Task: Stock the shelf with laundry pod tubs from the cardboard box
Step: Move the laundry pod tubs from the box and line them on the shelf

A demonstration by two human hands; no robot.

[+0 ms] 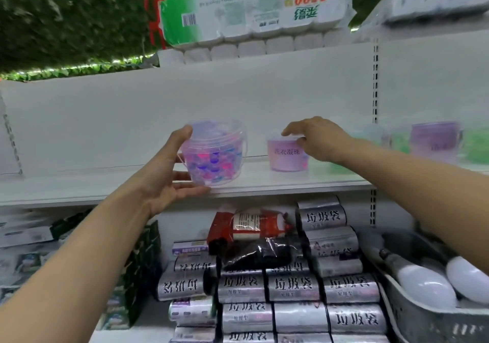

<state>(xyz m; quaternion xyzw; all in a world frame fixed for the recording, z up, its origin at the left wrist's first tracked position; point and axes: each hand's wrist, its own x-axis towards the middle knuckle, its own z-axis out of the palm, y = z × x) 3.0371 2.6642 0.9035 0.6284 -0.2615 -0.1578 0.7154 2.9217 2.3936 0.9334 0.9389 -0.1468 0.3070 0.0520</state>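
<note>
- Big white shelf [264, 181] stretches right across the view, its front edge running from left to right at mid-height, its white back panel rising behind.
- Up top, a bulk pack of toilet rolls [254, 7] sits on the highest level, printing upside down.
- Down below the shelf's front edge, silver rolls of bin bags [293, 287] are stacked in rows, a red packet [248, 226] lying on top of them.
- Low at the right, a grey basket [423, 319] with white light bulbs [423, 287] in it.
- Far right end of the shelf: blurred purple tub [434, 141] and green tubs [476, 144] standing side by side.
- Here's the action: clear tub of pods [215, 155], lid on, pink and blue pods showing through, sits at the shelf's front edge, left of centre.
- Left hand [169, 173] grips that clear tub, thumb up by the lid, fingers cupped beneath its base.
- Lilac labelled tub [287, 155] stands upright on the shelf, deeper in, apart from the clear one.
- Right hand [315, 139] rests on the lilac tub's top edge, fingers loosely stretched, thumb against its side; no firm clasp visible.
</note>
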